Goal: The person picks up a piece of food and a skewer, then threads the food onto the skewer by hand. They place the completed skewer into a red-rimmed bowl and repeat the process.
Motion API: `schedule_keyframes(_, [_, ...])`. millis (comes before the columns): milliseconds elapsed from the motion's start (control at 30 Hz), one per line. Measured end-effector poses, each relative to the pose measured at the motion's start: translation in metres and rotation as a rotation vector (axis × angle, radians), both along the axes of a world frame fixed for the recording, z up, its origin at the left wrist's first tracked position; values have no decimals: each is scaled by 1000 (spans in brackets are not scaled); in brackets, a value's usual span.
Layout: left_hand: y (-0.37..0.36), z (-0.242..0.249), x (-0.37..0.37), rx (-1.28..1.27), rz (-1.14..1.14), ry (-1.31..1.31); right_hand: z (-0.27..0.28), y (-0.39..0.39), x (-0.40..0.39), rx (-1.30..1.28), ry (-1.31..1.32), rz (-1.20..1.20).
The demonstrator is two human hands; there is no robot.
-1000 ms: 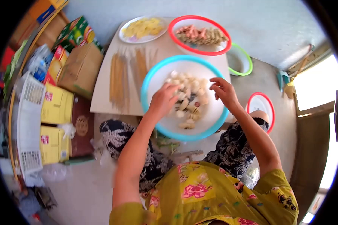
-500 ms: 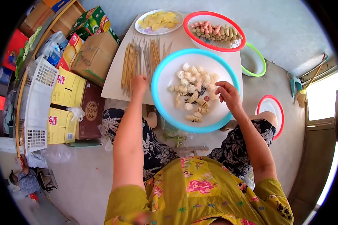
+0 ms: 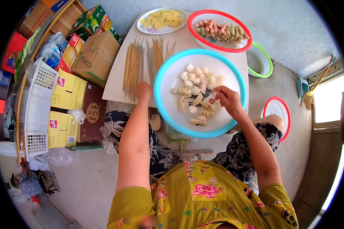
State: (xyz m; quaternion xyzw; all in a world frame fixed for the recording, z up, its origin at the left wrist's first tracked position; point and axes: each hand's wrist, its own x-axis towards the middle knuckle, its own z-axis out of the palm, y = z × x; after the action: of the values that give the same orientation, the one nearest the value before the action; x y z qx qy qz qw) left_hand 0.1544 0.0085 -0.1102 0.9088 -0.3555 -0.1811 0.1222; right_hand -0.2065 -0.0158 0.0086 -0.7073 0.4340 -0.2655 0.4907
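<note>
Over the white basin with a blue rim (image 3: 162, 103), my right hand (image 3: 229, 101) is loosely curled, with a gap between thumb and forefinger and nothing visible in it. Close by its fingertips lie pale, puffy white food pieces (image 3: 195, 78) and several ridged beige pieces (image 3: 206, 105). My left hand (image 3: 143, 91) is at the near ends of the wooden skewers (image 3: 132, 63), beside the basin's left rim. It looks closed, but its fingertips are hidden, and what it may hold cannot be seen.
A white plate of yellow slices (image 3: 162, 20) and a red-rimmed basin (image 3: 239, 49) holding skewered pink and greenish pieces (image 3: 221, 31) stand at the back. A green-rimmed basin (image 3: 270, 65) and another red-rimmed basin (image 3: 288, 118) are at right. Cardboard boxes (image 3: 95, 57) stack up at left.
My left hand has moved slightly down toward the table's near edge, along the skewers. My right hand has shifted slightly left and down over the basin.
</note>
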Motion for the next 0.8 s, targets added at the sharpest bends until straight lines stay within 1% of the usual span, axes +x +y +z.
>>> schedule_keyframes(200, [0,9,4,1,51,116,1,2,-1,-33,19,29])
schedule_keyframes(267, [0,20,9,-145,166,536,3,2,-1,-44,22,38])
schedule_keyframes(300, [1,25,11,-146,161,530,5,3,0,-24,-2,50])
schedule_keyframes(367, [8,50,5,-451,262,877,6,3,0,-8,-35,50])
schedule_keyframes(400, [10,63,0,-450,248,871,4,2,0,7,-60,62])
schedule_keyframes(467, [18,95,-16,-650,98,993,2,1,-1,22,-94,55])
schedule_keyframes(500, [23,112,-29,-642,82,993,3,1,-1,32,-120,69])
schedule_keyframes(567, [33,141,-64,-541,-53,1022,5,0,0,47,-148,64])
schedule_keyframes(600, [39,146,-82,-527,-65,1026,6,-1,0,112,-230,55])
schedule_keyframes(667, [51,148,-118,-383,-229,1115,11,-3,-1,236,-402,34])
schedule_keyframes(700, [56,146,-134,-369,-236,1122,14,-3,-3,256,-467,12])
schedule_keyframes(767, [63,141,-162,-238,-378,1108,21,-3,-7,344,-544,-75])
schedule_keyframes(800, [65,135,-171,-229,-384,1112,21,-4,-10,346,-544,-86])
